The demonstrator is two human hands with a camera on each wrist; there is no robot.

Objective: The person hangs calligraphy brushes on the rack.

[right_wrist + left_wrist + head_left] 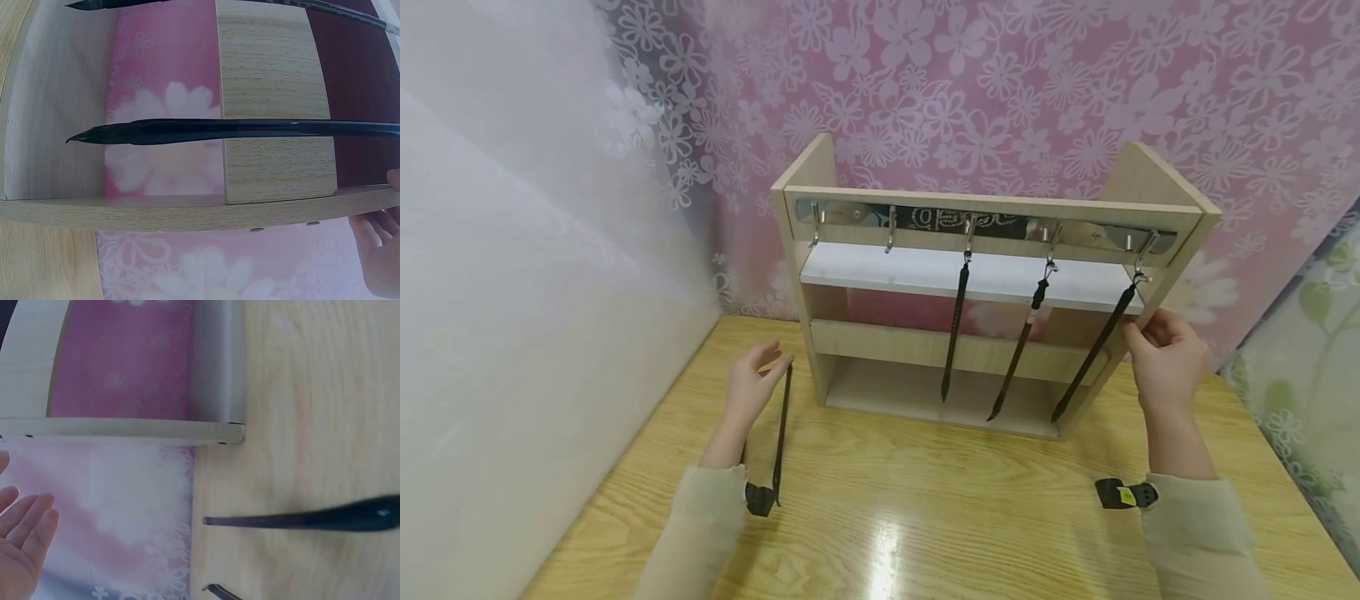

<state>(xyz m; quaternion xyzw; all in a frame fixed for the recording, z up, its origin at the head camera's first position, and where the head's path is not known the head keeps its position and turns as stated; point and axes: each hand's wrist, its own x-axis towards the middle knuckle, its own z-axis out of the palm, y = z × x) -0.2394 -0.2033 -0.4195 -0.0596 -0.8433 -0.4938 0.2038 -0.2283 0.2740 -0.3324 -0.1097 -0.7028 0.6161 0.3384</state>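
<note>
My left hand (755, 383) hovers at the left with its fingers loosely bent and nothing in them. In the head view a dark calligraphy brush (782, 429) lies on the table just right of that hand. The left wrist view shows this brush (350, 515) apart from the fingers, and the end of a second brush (222, 592) below it. My right hand (1167, 358) grips the right side panel of a wooden shelf rack (917, 343), thumb inside and fingers outside. Three calligraphy brushes hang from its hooks; the rightmost brush (1093, 354) is closest to the right hand.
A metal hook strip (1082, 233) runs along the rack's top front, and its two left hooks hold nothing. The rack stands on a wood-grain table (955, 517). Behind it is a pink flowered backdrop (925, 100), with a white wall (535, 250) at the left.
</note>
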